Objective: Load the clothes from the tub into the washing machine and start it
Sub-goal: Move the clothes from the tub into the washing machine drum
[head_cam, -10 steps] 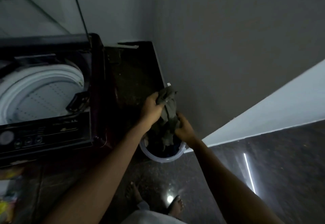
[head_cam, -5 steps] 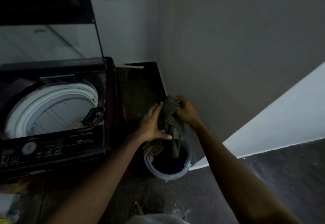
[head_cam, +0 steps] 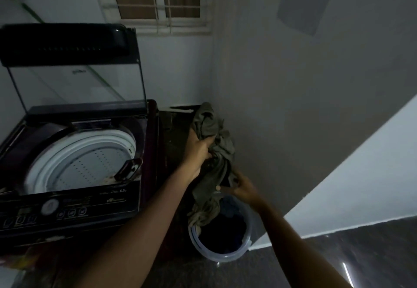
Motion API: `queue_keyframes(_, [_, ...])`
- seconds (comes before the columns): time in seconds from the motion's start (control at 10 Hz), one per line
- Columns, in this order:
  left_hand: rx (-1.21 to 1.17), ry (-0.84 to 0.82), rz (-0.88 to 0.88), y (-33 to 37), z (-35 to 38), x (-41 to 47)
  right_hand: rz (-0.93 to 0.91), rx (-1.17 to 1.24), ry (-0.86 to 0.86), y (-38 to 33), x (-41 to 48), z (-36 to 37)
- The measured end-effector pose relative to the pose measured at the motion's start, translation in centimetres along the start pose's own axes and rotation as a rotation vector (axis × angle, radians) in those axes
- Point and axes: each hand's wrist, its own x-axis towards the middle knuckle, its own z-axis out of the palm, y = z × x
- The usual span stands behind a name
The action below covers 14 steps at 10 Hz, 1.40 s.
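Note:
A top-loading washing machine (head_cam: 74, 197) stands at the left with its glass lid (head_cam: 74, 80) raised and its white drum (head_cam: 83, 159) showing. To its right on the floor sits a pale round tub (head_cam: 216, 256) with dark clothes (head_cam: 223, 229) inside. My left hand (head_cam: 198, 152) grips a bundle of grey-green cloth (head_cam: 209, 125) lifted above the tub. My right hand (head_cam: 243, 188) holds the lower hanging part of the same cloth, just over the tub's rim.
The tub sits in a corner against a grey wall (head_cam: 293, 107). A barred window (head_cam: 158, 1) is above the machine. The machine's control panel (head_cam: 49, 208) faces me. Dark glossy floor (head_cam: 361, 254) spreads to the right.
The cloth bundle has come up higher out of the tub. My left hand took hold of its upper part while my right hand dropped to the lower end. The view tilted upward.

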Motion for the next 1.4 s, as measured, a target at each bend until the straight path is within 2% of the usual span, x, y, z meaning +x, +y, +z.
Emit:
queue_keyframes(0.1, [-0.061, 0.008, -0.006, 1.0, 0.2, 0.2, 0.05, 0.13, 0.11, 0.2, 0.9, 1.3])
queue_keyframes(0.2, [0.024, 0.068, 0.053, 1.3, -1.2, 0.3, 0.109, 0.167, 0.192, 0.3, 2.1, -0.2])
queue_keyframes(0.3, [0.5, 0.141, 0.217, 1.0, -3.5, 1.1, 0.168, 0.434, 0.374, -1.3, 2.4, -2.5])
queue_keyframes(0.4, [0.831, 0.043, 0.247, 0.8, -3.6, 0.6, 0.016, 0.499, 0.41, -4.2, 3.2, -2.9])
queue_keyframes(0.5, [0.805, -0.096, 0.235, 0.9, -2.7, -0.2, -0.159, 0.396, 0.286, -7.3, 4.0, -0.8])
queue_keyframes(0.7, [0.72, -0.081, 0.303, 2.7, -6.0, 0.4, -0.305, 0.154, 0.106, -10.3, 6.3, 3.4])
queue_keyframes(0.9, [0.73, 0.007, 0.419, 5.4, -14.2, 4.2, -0.445, -0.035, 0.142, -13.4, 10.9, 11.2])
queue_keyframes(1.0, [0.78, 0.068, 0.452, 7.2, -20.7, 6.3, -0.528, -0.138, 0.193, -15.3, 14.2, 17.0])
queue_keyframes(1.2, [0.874, 0.12, 0.347, 9.7, -34.9, 8.7, -0.516, -0.199, 0.11, -17.7, 19.4, 30.1])
queue_keyframes(1.4, [1.122, 0.197, 0.226, 9.6, -42.8, 9.6, -0.382, -0.353, -0.06, -18.0, 22.6, 38.4])
